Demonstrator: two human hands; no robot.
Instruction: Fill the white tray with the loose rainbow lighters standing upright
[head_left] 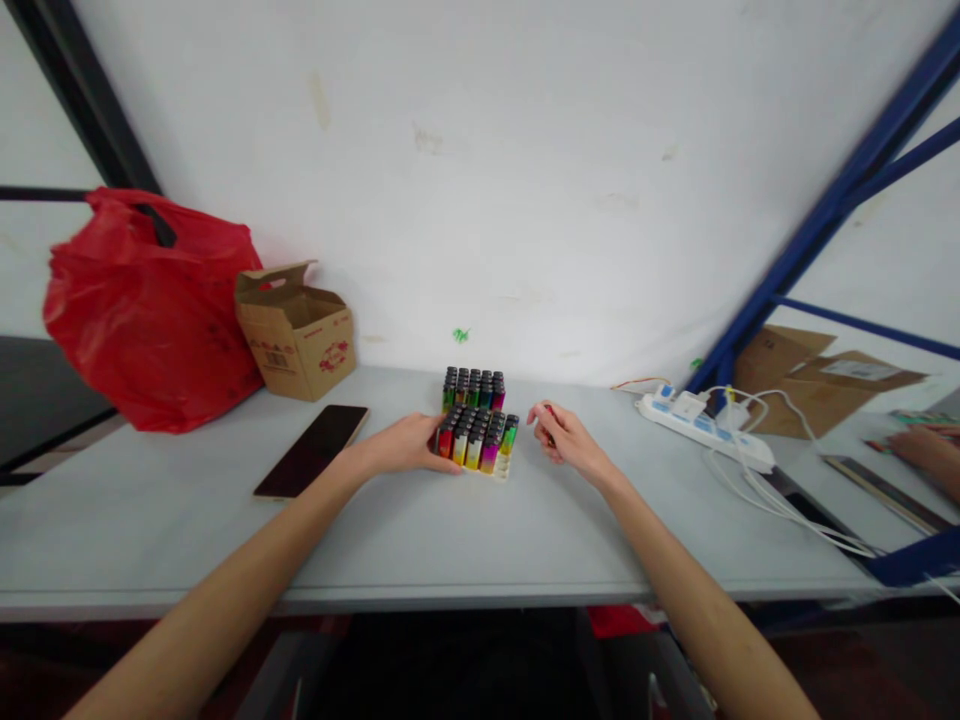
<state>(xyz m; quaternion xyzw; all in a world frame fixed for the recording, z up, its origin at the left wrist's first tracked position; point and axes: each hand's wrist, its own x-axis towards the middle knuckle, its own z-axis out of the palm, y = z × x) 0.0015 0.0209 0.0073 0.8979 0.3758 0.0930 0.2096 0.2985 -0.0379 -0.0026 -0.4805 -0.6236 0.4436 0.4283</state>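
Note:
Upright lighters (pixel 472 450) in red, white, yellow, purple and green, with black tops, stand packed in a pale tray (pixel 501 474). Bare tray slots show at its front right corner. My left hand (pixel 411 443) grips the tray's left side, the thumb along the front edge and the fingers behind. To the right of the tray and apart from it, my right hand (pixel 568 440) is closed around a lighter (pixel 551 412); only a small dark red part of it shows. Directly behind the tray stands a second block of lighters (pixel 472 388).
Left of the tray lie a phone (pixel 313 450), an open carton (pixel 307 345) and a red plastic bag (pixel 150 310). On the right are a power strip (pixel 705 430) with white cables, another carton (pixel 802 385) and another person's hand (pixel 930 452). The table's front edge (pixel 465 598) is near me.

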